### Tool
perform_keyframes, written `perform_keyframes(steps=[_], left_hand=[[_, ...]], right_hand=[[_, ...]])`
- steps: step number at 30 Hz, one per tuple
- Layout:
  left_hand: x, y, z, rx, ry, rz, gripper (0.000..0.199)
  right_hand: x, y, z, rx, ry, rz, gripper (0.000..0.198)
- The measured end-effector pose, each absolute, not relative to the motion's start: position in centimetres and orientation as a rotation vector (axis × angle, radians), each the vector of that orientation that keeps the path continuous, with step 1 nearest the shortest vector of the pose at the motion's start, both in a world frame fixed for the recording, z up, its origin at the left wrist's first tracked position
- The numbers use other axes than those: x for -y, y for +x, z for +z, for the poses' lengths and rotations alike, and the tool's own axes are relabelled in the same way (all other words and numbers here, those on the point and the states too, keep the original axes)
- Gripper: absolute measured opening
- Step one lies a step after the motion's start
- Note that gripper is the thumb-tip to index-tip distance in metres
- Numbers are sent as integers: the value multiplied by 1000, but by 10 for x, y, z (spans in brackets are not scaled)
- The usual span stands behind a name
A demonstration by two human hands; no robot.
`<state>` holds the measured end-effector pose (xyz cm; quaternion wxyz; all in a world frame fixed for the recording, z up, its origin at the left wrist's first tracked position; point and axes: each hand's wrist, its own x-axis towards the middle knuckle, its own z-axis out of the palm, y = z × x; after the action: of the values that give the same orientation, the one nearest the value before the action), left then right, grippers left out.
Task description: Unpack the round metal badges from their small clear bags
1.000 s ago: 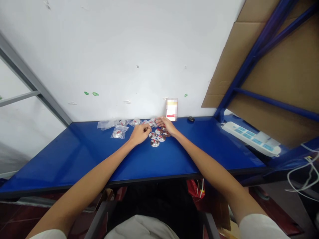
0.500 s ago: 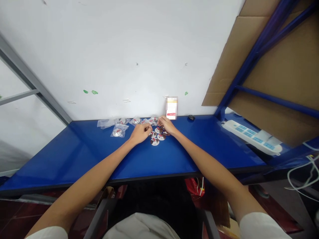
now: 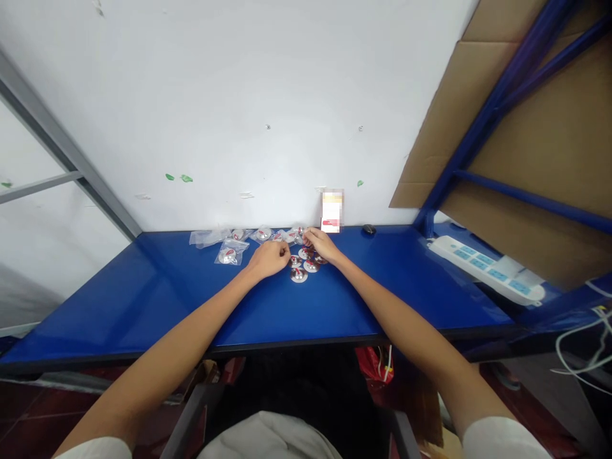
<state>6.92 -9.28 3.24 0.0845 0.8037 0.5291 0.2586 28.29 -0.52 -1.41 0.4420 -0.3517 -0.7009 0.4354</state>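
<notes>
Several shiny round metal discs with red bands, which look like finger cymbals (image 3: 299, 275), lie loose in a cluster on the blue table (image 3: 157, 287). At the cluster's left edge is my left hand (image 3: 270, 258), its thumb and fingers curled together; whatever is between them is too small to tell. My right hand (image 3: 320, 242) reaches over the back of the cluster with bent fingers pressed together. Its fingertips are close to the bagged discs, and what they hold is hidden. More such discs in clear plastic bags (image 3: 231, 252) lie to the left and along the wall.
A phone (image 3: 331, 212) with a lit, blurred screen leans on the white wall (image 3: 306, 76). Right of it sits a small black object (image 3: 368, 229). A white power strip (image 3: 488, 268) lies at the right, beside a blue frame (image 3: 459, 153) and cardboard (image 3: 545, 140).
The whole view has shifted slightly as the head moved. Both hands stay at the discs, with only small finger movement.
</notes>
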Motion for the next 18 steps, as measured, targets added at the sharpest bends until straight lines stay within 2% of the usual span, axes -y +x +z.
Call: perform_keyframes(steps=[11,15,18], left_hand=[[96,74,33,-1447,2396,736,23],[100,73,40,-1412,2449,644,24],[107,74,48,-1394,2518,616,36]], right_hand=[[14,285,-5,1797,-816,1146,49],[12,285,-8,1850,-780,1100,46],[11,285,-8,1893,-766,1051,39]])
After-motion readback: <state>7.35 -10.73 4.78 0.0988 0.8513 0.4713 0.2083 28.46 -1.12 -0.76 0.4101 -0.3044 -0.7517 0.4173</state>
